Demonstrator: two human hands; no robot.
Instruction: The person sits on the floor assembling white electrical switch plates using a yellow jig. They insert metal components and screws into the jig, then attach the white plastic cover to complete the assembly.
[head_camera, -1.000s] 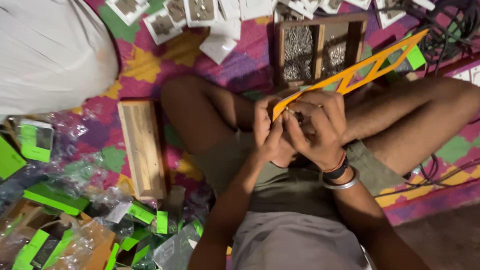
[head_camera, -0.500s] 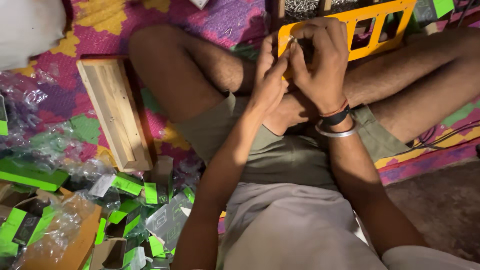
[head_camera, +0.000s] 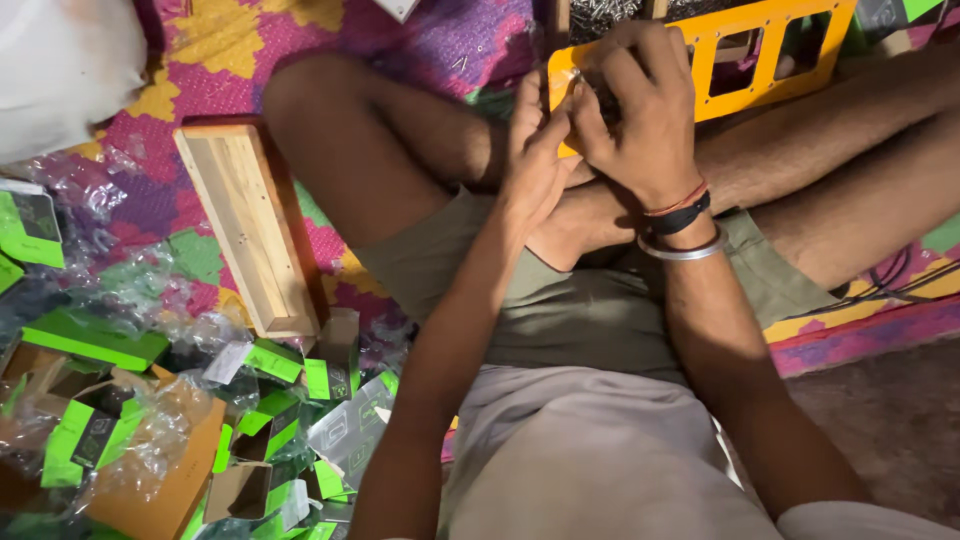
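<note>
Seated cross-legged on a patterned floor mat (head_camera: 230, 40). Yellow cut-out frame (head_camera: 745, 48), upper centre to upper right of frame, propped across the right leg, apparently so the near end meets both hands. Right hand (head_camera: 640, 105), grip clenched over that near end, steadying it. Left hand (head_camera: 532, 150) pressed alongside, fingertips pinched at the frame's edge on something too small to identify. Wooden tray (head_camera: 250, 225) at centre left, beside the left knee. Green-and-black small boxes (head_camera: 275, 362) and clear plastic wrappers (head_camera: 120, 290) heaped at lower left, within reach.
</note>
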